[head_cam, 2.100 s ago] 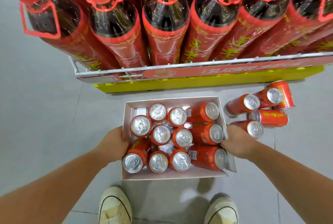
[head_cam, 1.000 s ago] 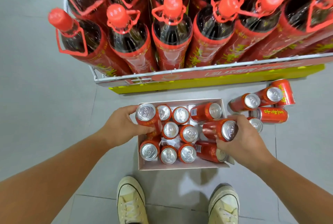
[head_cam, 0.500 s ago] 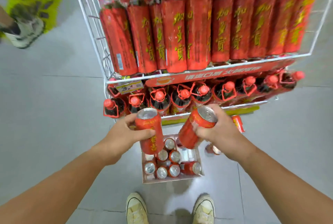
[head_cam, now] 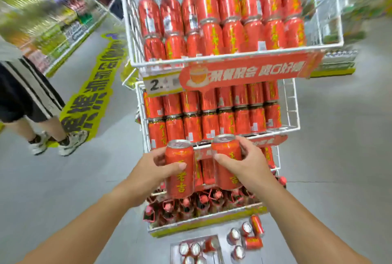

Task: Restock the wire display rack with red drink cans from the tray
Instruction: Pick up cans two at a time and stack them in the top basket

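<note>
Since the frame half a second earlier, both held cans had risen from in front of the tier of dark, red-capped bottles (head_cam: 191, 203) to the front rail of the can tier above, and the view had tilted up to include the upper basket. One red aluminium drink can (head_cam: 180, 170) with yellow lettering stood upright in the left hand (head_cam: 152, 170), thumb across its front and fingers curled behind. A second red drink can (head_cam: 227, 157) stood upright in the right hand (head_cam: 244, 164), fingers wrapped round its right side and thumb on its front. The two cans were just beside each other, apart.

Step in hand, as judged: transfer from tray to rack, placement not yet done. The white wire display rack (head_cam: 292, 104) showed its middle tier filled across the front in two layers. In the upper wire basket (head_cam: 233, 57) the left columns appeared lower than the right ones, though blur limited certainty; that was the likeliest open room. The next move would call for lifting each can over the front rim and setting it upright on a lower can's lid without nudging neighbours.

Edge to clear: the red banner sign (head_cam: 254, 71) projecting below that rim. The pale cardboard tray (head_cam: 174, 251) lay on the floor at the rack's foot, more cans inside, with loose red cans (head_cam: 252, 242) beside it. A bystander in dark striped shorts (head_cam: 25, 94) stood well apart on the left.
</note>
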A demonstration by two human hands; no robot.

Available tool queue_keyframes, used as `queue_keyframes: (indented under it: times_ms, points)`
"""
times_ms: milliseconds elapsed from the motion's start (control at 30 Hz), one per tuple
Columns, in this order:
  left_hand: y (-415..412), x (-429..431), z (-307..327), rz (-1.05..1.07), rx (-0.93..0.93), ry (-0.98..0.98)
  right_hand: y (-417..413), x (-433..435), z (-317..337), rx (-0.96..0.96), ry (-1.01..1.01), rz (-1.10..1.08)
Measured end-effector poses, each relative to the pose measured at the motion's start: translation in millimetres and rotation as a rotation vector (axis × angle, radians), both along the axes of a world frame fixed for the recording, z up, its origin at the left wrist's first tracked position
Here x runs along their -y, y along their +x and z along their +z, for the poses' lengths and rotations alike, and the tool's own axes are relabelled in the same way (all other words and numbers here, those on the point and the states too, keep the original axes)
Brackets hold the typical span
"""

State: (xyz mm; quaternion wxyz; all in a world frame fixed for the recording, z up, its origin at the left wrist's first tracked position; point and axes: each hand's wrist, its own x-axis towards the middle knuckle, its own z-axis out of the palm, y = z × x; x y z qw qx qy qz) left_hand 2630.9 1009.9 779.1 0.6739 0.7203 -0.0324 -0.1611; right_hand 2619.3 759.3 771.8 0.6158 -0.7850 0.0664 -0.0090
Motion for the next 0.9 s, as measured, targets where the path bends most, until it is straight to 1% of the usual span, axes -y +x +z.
queue_keyframes:
  times_ms: [100, 200, 333, 467, 533, 633, 700, 767, 833, 900]
  points:
    - [2.5, -2.0, 74.0, 0.043, 0.102, -0.018, 5.8, 0.3, 74.6, 0.084, -0.003, -0.003]
    - [10.0, -0.1, 134.5, 0.109, 0.224, -0.021, 14.8, 0.0, 136.3, 0.188, -0.06, -0.012]
    - [24.5, 4.8, 200.5, 0.188, 0.337, -0.038, 32.0, -1.1, 199.0, 0.254, -0.09, -0.004]
    - [50.9, 1.4, 248.3, 0.243, 0.435, -0.021, 60.2, -8.3, 246.6, 0.311, -0.099, 0.025]
    - [69.3, -1.0, 265.8, 0.238, 0.433, 0.013, 80.8, -12.8, 261.7, 0.322, -0.108, 0.026]
    - [98.7, -2.8, 284.0, 0.258, 0.427, 0.17, 115.3, -21.3, 276.5, 0.301, -0.139, 0.035]
    - [114.9, -0.3, 289.5, 0.256, 0.389, 0.236, 136.9, -27.1, 278.4, 0.283, -0.182, 0.017]
    - [132.2, 3.9, 288.3, 0.232, 0.352, 0.265, 154.1, -31.6, 277.0, 0.255, -0.21, 0.016]
    - [147.5, 8.7, 283.5, 0.21, 0.347, 0.337, 164.7, -35.4, 274.8, 0.227, -0.199, 0.028]
    - [163.3, 11.3, 273.0, 0.174, 0.323, 0.405, 174.5, -38.6, 269.8, 0.193, -0.233, 0.015]
